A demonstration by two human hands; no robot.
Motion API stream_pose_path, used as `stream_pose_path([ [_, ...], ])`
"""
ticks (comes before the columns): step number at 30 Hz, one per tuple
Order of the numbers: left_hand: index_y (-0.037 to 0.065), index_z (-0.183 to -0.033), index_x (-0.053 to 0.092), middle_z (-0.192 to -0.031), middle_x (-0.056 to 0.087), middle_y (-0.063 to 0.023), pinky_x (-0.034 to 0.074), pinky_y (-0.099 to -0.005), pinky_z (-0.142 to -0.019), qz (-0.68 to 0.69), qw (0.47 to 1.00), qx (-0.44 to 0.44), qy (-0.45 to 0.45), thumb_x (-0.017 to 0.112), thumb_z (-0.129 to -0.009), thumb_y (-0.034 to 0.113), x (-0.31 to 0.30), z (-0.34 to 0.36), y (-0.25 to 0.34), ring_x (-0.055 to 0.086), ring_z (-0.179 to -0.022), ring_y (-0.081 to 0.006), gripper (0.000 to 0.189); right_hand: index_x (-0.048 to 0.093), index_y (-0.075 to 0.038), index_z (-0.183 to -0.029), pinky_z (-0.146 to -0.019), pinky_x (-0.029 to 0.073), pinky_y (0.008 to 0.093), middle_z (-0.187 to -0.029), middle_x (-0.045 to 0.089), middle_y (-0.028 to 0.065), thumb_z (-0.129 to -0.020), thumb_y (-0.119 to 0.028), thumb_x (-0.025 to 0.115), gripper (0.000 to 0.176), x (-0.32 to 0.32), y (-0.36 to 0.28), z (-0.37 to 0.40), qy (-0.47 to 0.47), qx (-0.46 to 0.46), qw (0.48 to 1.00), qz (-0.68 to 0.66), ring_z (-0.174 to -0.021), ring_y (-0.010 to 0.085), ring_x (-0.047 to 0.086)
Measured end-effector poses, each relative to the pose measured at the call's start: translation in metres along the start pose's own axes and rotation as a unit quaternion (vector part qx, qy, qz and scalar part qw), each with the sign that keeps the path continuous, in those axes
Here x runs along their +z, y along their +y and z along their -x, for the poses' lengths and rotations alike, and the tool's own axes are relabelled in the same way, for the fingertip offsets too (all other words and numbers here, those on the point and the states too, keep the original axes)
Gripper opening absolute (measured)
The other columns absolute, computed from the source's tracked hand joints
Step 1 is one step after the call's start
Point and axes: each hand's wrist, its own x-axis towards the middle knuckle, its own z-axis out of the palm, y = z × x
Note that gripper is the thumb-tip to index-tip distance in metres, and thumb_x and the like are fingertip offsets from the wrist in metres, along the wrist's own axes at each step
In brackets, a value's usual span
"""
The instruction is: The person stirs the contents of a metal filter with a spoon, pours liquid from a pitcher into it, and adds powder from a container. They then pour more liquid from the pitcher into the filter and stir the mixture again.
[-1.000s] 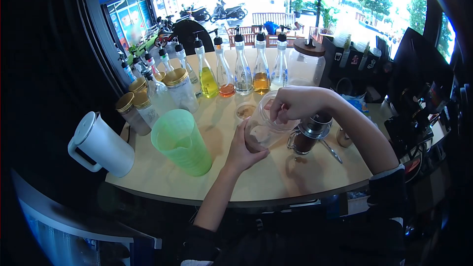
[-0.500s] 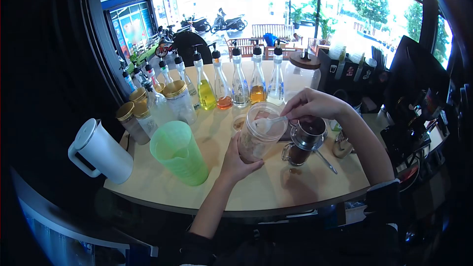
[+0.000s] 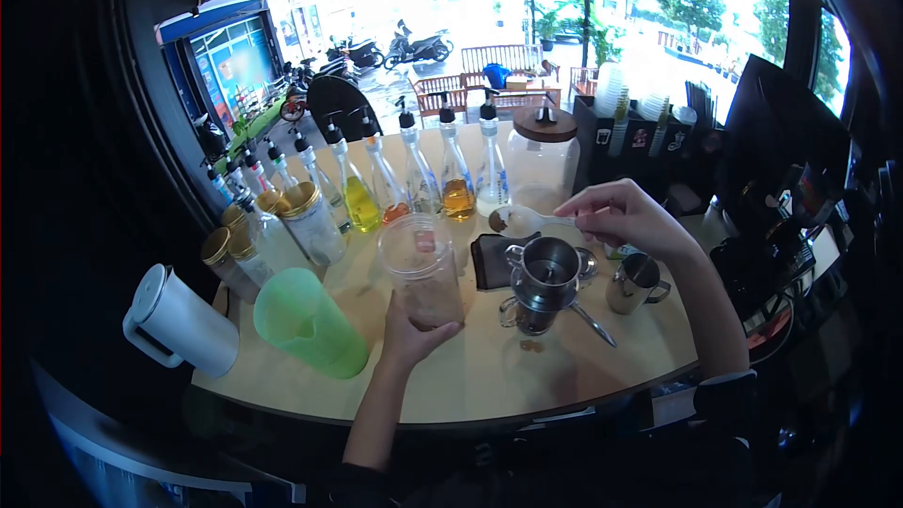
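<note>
My left hand [image 3: 414, 341] is wrapped around the lower part of a clear plastic jar [image 3: 437, 293], which is open at the top and has a small red label or scrap showing inside. Between the fingers of my right hand [image 3: 628, 216] is a pale plastic spoon [image 3: 534, 221], held level with brown powder in its bowl. The spoon is above and behind a metal drip coffee filter [image 3: 550, 273]. That filter sits on a glass cup [image 3: 534, 322] with dark contents. A metal spoon handle [image 3: 594, 325] sticks out beside the cup. My right forearm passes behind a small metal pitcher [image 3: 637, 280].
On the left stand a green measuring jug [image 3: 315, 329] and a white lidded pitcher [image 3: 183, 320]. Gold-lidded jars [image 3: 315, 226] and several pump bottles [image 3: 357, 198] line the back. A wooden-lidded glass jar [image 3: 544, 160] stands behind a dark flat pad [image 3: 491, 263].
My right hand has drawn the spoon out of the jar, now with brown powder on it. My left hand and the jar have moved left, away from the filter. The view has shifted slightly.
</note>
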Motion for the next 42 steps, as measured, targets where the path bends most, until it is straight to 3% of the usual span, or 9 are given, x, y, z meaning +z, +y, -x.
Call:
stream_pose_path([
  [3, 0.000, -0.126, 0.043, -0.117, 0.060, -0.0127, 0.050, -0.0368, -0.093, 0.014, 0.996, 0.072, 0.050, 0.089, -0.055, 0.014, 0.006, -0.002, 0.003, 0.060, -0.109, -0.0237, 0.085, 0.069, -0.002, -0.109, -0.056, 0.040, 0.0171, -0.075, 0.062, -0.0037, -0.090, -0.008, 0.058, 0.023, -0.013, 0.021, 0.021, 0.058, -0.017, 0.998, 0.035, -0.063, -0.0012, 0.049],
  [8, 0.000, -0.125, 0.045, -0.115, 0.061, -0.0122, 0.051, -0.0366, -0.092, 0.049, 0.995, 0.068, 0.045, 0.089, -0.055, 0.015, 0.008, -0.003, 0.002, 0.062, -0.106, -0.0236, 0.084, 0.068, 0.000, -0.109, -0.073, 0.051, 0.0236, -0.084, 0.068, 0.0050, -0.089, -0.006, 0.058, 0.023, -0.015, 0.034, 0.046, 0.115, 0.028, 0.991, 0.055, -0.078, 0.0066, 0.061],
  [10, 0.000, -0.125, 0.045, -0.115, 0.061, -0.0122, 0.051, -0.0366, -0.092, 0.032, 0.997, 0.059, 0.041, 0.088, -0.056, 0.014, 0.006, -0.004, -0.005, 0.062, -0.106, -0.0235, 0.083, 0.068, -0.001, -0.109, -0.078, 0.052, 0.0260, -0.090, 0.070, 0.0100, -0.090, -0.009, 0.059, 0.023, -0.012, 0.042, 0.050, 0.140, -0.009, 0.983, 0.116, -0.081, 0.0104, 0.065],
  [14, -0.001, -0.123, 0.047, -0.114, 0.061, -0.0121, 0.052, -0.0368, -0.091, 0.048, 0.997, 0.050, 0.036, 0.087, -0.057, 0.013, 0.007, -0.003, -0.007, 0.062, -0.105, -0.0228, 0.079, 0.069, -0.004, -0.107, -0.070, 0.052, 0.0262, -0.089, 0.069, 0.0110, -0.088, -0.005, 0.062, 0.020, -0.001, 0.055, 0.051, 0.153, -0.068, 0.978, 0.125, -0.078, 0.0121, 0.066],
  [18, -0.002, -0.123, 0.048, -0.114, 0.061, -0.0120, 0.052, -0.0366, -0.089, 0.069, 0.996, 0.045, 0.038, 0.086, -0.058, 0.010, 0.009, -0.002, -0.006, 0.063, -0.104, -0.0227, 0.077, 0.069, -0.005, -0.106, -0.058, 0.046, 0.0255, -0.085, 0.068, 0.0089, -0.088, -0.003, 0.062, 0.019, 0.005, 0.062, 0.051, 0.154, -0.066, 0.973, 0.160, -0.065, 0.0107, 0.058],
  [21, -0.002, -0.123, 0.048, -0.114, 0.061, -0.0122, 0.052, -0.0367, -0.090, 0.045, 0.997, 0.050, 0.035, 0.085, -0.058, 0.009, 0.006, -0.003, -0.010, 0.063, -0.104, -0.0230, 0.076, 0.070, -0.006, -0.108, -0.056, 0.040, 0.0195, -0.085, 0.066, 0.0032, -0.090, -0.004, 0.061, 0.020, 0.005, 0.059, 0.052, 0.143, -0.047, 0.971, 0.187, -0.068, 0.0023, 0.053],
  [34, -0.002, -0.123, 0.046, -0.114, 0.060, -0.0129, 0.052, -0.0360, -0.089, 0.030, 0.999, 0.034, 0.020, 0.085, -0.059, 0.007, 0.005, -0.003, -0.009, 0.062, -0.104, -0.0227, 0.075, 0.069, -0.005, -0.109, -0.060, 0.045, 0.0189, -0.086, 0.066, 0.0036, -0.091, -0.004, 0.059, 0.020, 0.004, 0.064, 0.058, 0.154, -0.041, 0.976, 0.147, -0.071, 0.0032, 0.054],
  [36, -0.002, -0.123, 0.045, -0.114, 0.061, -0.0129, 0.053, -0.0357, -0.089, 0.027, 0.998, 0.055, 0.032, 0.085, -0.059, 0.007, 0.005, -0.004, -0.011, 0.062, -0.104, -0.0226, 0.076, 0.069, -0.006, -0.109, -0.054, 0.040, 0.0229, -0.079, 0.063, 0.0042, -0.089, -0.003, 0.062, 0.022, 0.005, 0.062, 0.063, 0.164, -0.041, 0.981, 0.099, -0.064, 0.0044, 0.050],
  [42, -0.001, -0.123, 0.045, -0.115, 0.060, -0.0124, 0.053, -0.0356, -0.089, 0.049, 0.997, 0.055, 0.036, 0.084, -0.058, 0.006, 0.008, -0.002, -0.007, 0.062, -0.104, -0.0226, 0.076, 0.070, -0.009, -0.108, -0.050, 0.039, 0.0245, -0.075, 0.060, 0.0028, -0.088, -0.003, 0.063, 0.022, 0.008, 0.058, 0.074, 0.158, -0.094, 0.964, 0.195, -0.058, 0.0066, 0.049],
])
